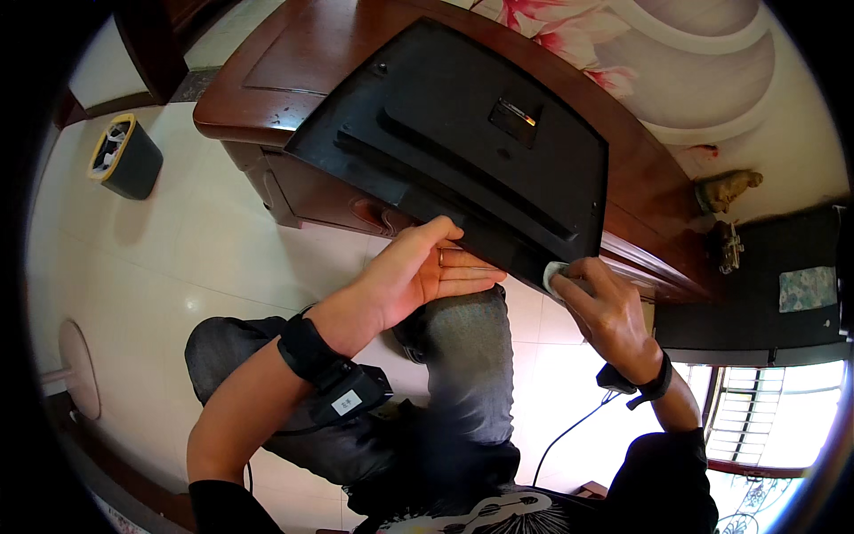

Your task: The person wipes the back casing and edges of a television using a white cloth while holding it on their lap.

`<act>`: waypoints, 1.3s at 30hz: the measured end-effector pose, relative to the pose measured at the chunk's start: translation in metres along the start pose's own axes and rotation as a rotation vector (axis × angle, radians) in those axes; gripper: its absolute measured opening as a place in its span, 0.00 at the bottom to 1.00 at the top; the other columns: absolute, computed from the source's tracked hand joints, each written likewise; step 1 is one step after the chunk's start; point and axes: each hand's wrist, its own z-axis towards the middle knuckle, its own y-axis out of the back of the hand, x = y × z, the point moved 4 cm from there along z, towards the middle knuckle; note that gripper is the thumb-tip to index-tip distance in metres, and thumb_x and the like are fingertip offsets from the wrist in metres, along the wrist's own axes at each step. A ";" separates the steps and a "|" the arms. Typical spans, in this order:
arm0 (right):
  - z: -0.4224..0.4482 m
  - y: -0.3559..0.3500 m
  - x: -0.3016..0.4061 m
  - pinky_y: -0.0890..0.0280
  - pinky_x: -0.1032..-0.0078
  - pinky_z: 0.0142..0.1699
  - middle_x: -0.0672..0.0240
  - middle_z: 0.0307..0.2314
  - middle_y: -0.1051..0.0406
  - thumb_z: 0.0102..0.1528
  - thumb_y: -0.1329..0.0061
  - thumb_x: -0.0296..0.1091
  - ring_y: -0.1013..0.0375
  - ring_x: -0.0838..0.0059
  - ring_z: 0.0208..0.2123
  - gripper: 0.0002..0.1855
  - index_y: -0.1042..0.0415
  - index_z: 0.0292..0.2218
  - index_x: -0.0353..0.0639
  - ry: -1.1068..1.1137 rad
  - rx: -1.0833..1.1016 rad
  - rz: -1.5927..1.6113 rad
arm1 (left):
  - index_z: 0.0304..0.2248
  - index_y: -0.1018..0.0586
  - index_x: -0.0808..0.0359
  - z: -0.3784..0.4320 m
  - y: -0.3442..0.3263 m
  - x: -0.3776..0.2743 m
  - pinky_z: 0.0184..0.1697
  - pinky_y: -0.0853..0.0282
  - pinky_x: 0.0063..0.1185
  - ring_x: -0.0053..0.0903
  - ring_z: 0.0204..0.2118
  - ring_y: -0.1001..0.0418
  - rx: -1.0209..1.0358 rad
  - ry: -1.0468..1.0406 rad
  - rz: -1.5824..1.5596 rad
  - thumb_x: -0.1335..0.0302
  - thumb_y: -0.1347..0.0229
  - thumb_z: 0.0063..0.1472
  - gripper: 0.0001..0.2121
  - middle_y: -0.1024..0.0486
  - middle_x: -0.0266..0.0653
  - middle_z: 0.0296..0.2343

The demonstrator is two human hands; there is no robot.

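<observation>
A flat black plastic panel [460,140], perhaps the body of an electronic scale or appliance, lies tilted across the edge of a wooden cabinet. In its raised face is a small open battery recess with a battery [517,111] inside. My left hand [434,267] supports the panel's near edge from below, thumb along the edge and fingers stretched out beneath it. At the near right corner, my right hand [594,294] pinches a white wad [554,275], a cloth or tissue, against the edge. Both wrists wear black straps with small devices.
Under the panel is the reddish-brown wooden cabinet [233,110]. A dark bin with a yellow rim [143,163] stands on the tiled floor at left. Figurines [724,190] stand at the cabinet's right end, near a large black surface [740,294]. A cable [567,430] hangs near my right wrist.
</observation>
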 end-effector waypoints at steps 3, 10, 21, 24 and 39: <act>-0.001 -0.001 0.001 0.30 0.76 0.29 0.62 0.29 0.32 0.48 0.46 0.19 0.27 0.67 0.29 0.12 0.26 0.37 0.38 -0.016 0.031 -0.026 | 0.44 0.34 0.77 0.000 -0.001 -0.001 0.58 0.36 0.35 0.54 0.53 0.32 -0.041 -0.001 0.016 0.64 0.57 0.66 0.19 0.34 0.74 0.47; 0.027 -0.010 0.002 0.33 0.70 0.32 0.60 0.30 0.36 0.46 0.50 0.20 0.29 0.63 0.30 0.14 0.30 0.37 0.35 -0.025 -0.001 0.075 | 0.39 0.35 0.75 0.002 -0.008 -0.002 0.54 0.30 0.36 0.55 0.49 0.29 -0.121 -0.026 0.081 0.70 0.58 0.67 0.12 0.32 0.75 0.44; 0.070 -0.019 0.016 0.33 0.70 0.34 0.60 0.29 0.37 0.43 0.51 0.19 0.29 0.61 0.32 0.14 0.31 0.35 0.33 0.049 -0.071 0.154 | 0.43 0.34 0.73 -0.001 -0.007 0.003 0.56 0.33 0.37 0.52 0.51 0.30 -0.096 0.001 0.077 0.68 0.56 0.68 0.14 0.31 0.70 0.44; 0.063 -0.017 0.014 0.32 0.70 0.34 0.60 0.30 0.37 0.42 0.50 0.19 0.29 0.61 0.32 0.16 0.31 0.36 0.33 0.051 -0.077 0.142 | 0.45 0.32 0.71 -0.006 -0.005 0.002 0.55 0.32 0.37 0.49 0.51 0.30 -0.106 -0.043 0.136 0.63 0.52 0.67 0.17 0.29 0.64 0.44; 0.029 -0.010 0.001 0.32 0.69 0.33 0.59 0.29 0.35 0.45 0.50 0.17 0.29 0.60 0.30 0.11 0.29 0.34 0.32 -0.063 -0.067 0.123 | 0.52 0.34 0.73 -0.048 0.029 -0.066 0.58 0.38 0.39 0.44 0.52 0.31 -0.433 -0.368 0.060 0.40 0.56 0.61 0.39 0.29 0.56 0.46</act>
